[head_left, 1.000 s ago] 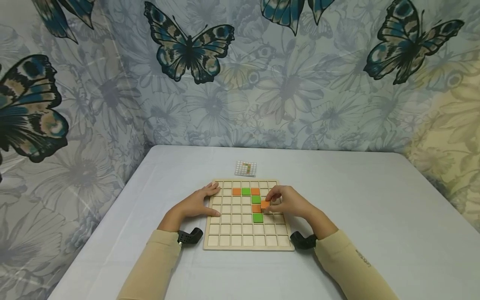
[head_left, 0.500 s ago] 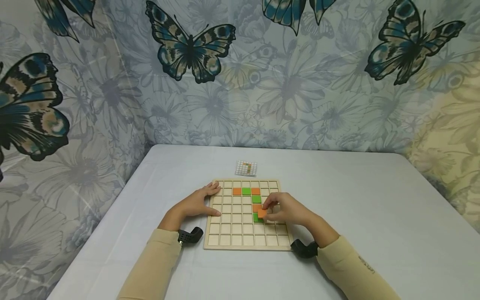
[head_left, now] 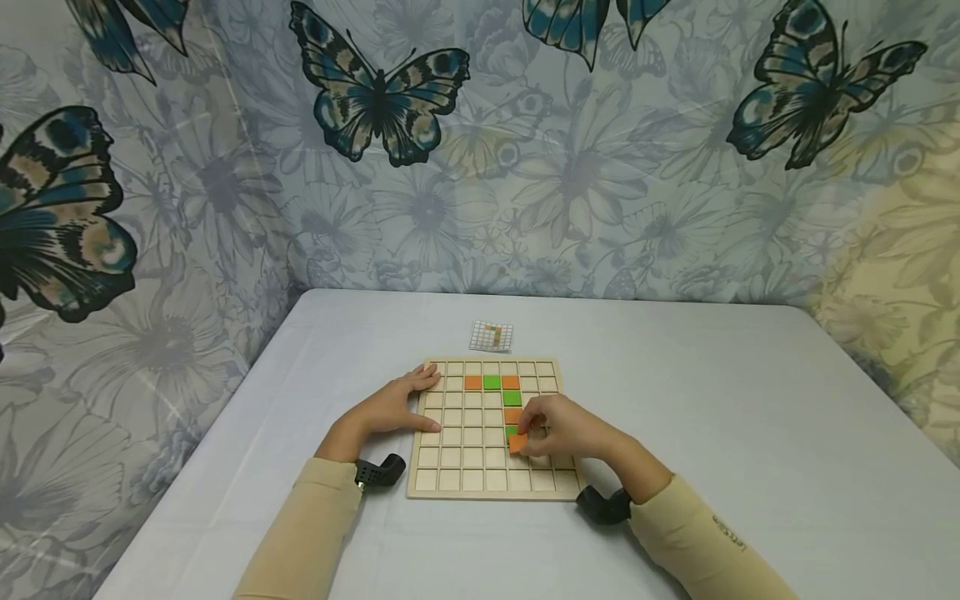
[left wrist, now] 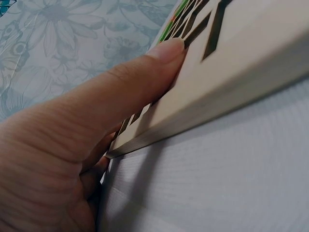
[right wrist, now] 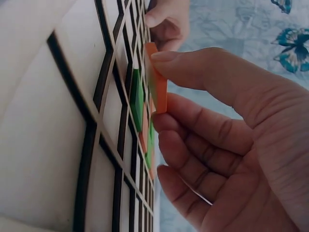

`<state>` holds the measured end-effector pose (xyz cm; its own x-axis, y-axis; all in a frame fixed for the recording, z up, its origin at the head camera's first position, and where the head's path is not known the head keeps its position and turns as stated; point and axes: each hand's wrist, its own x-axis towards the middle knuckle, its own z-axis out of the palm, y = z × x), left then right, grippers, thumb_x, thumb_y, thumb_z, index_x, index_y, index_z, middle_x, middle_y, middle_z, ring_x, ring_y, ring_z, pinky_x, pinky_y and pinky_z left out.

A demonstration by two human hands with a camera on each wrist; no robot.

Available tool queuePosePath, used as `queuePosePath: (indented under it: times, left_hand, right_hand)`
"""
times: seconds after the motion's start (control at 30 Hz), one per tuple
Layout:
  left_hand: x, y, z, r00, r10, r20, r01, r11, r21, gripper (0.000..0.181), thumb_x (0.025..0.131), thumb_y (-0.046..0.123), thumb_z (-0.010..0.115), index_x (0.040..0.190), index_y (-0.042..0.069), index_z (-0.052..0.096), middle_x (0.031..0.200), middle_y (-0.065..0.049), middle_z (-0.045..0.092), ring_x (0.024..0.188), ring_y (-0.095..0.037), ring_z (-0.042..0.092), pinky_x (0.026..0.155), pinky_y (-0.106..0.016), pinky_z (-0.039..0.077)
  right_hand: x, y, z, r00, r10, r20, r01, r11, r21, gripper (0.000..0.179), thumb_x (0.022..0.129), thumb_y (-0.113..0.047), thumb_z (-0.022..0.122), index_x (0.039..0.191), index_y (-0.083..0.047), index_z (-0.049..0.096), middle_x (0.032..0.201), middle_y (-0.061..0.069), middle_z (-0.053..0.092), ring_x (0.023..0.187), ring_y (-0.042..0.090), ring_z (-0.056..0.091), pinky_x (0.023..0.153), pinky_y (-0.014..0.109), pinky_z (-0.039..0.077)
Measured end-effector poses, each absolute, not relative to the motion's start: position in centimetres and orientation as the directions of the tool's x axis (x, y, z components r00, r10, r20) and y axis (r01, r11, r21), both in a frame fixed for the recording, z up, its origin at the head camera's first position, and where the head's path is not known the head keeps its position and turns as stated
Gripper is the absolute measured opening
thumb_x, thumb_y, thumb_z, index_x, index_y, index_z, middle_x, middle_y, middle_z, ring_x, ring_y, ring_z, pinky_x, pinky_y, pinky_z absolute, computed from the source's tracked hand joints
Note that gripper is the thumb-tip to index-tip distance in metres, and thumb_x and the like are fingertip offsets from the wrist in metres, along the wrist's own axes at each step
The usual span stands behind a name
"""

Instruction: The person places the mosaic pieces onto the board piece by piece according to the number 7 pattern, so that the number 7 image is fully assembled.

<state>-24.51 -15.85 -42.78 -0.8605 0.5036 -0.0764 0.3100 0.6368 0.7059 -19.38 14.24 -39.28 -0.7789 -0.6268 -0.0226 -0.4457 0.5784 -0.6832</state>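
Between thumb and fingers my right hand (head_left: 566,427) pinches an orange square tile (head_left: 517,444) over the wooden grid board (head_left: 495,498). In the head view this tile overlaps the lowest green tile (head_left: 512,431). The right wrist view shows the held tile (right wrist: 161,92) tilted on edge, above the grid. Orange and green tiles alternate in the cells, along an upper row and down one column. My left hand (head_left: 390,408) rests on the board's left side, fingers extended at the upper corner. Its thumb (left wrist: 140,72) lies across the wooden border in the left wrist view.
Behind the board lies a small card (head_left: 491,337) printed with a grid and a coloured pattern. The white-covered table (head_left: 712,400) extends around the board and meets a floral, butterfly-printed backdrop (head_left: 585,192) at its back edge.
My right hand has moved the orange tile toward me and slightly left, from beside the lower orange tile to the lowest green one. My left hand has stayed put.
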Motion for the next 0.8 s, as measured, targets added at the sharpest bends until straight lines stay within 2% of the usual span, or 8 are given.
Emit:
queuePosePath:
  times: [0.2,0.63,0.8]
  left_hand:
    - [-24.55,-15.85,-42.89,-0.860,0.505,-0.079,0.311,0.639,0.703,0.096,0.068,0.039,0.081,0.145,0.008,0.033,0.157,-0.004,0.015,0.146,-0.028,0.004,0.117,-0.052,0.010]
    - [-24.56,-15.90,-42.88,-0.860,0.504,-0.080,0.312,0.644,0.698,0.095,0.068,0.040,0.081,0.145,0.009,0.033,0.157,-0.003,0.015,0.146,-0.027,0.004,0.117,-0.053,0.009]
    - [-24.63,-15.84,-42.85,-0.859,0.507,-0.078,0.318,0.646,0.693,0.096,0.068,0.040,0.081,0.145,0.009,0.032,0.157,-0.003,0.015,0.146,-0.028,0.004,0.117,-0.053,0.009]
  right_hand:
    - [-19.02,13.95,-39.19,-0.771,-0.635,-0.049,-0.448,0.595,-0.667,0.016,0.074,-0.011,0.076,0.085,-0.007,0.065,0.082,0.000,0.060,0.070,0.007,0.053,0.062,0.019,0.048]
    - [-18.71,13.33,-39.37,-0.767,-0.636,-0.085,-0.474,0.651,-0.592,0.017,0.073,-0.013,0.077,0.082,-0.010,0.063,0.076,-0.003,0.056,0.066,0.008,0.048,0.057,0.018,0.044]
    - [-18.71,13.40,-39.41,-0.759,-0.647,-0.067,-0.502,0.649,-0.572,0.017,0.073,-0.014,0.078,0.082,-0.010,0.064,0.078,-0.004,0.057,0.069,0.008,0.049,0.060,0.018,0.045]
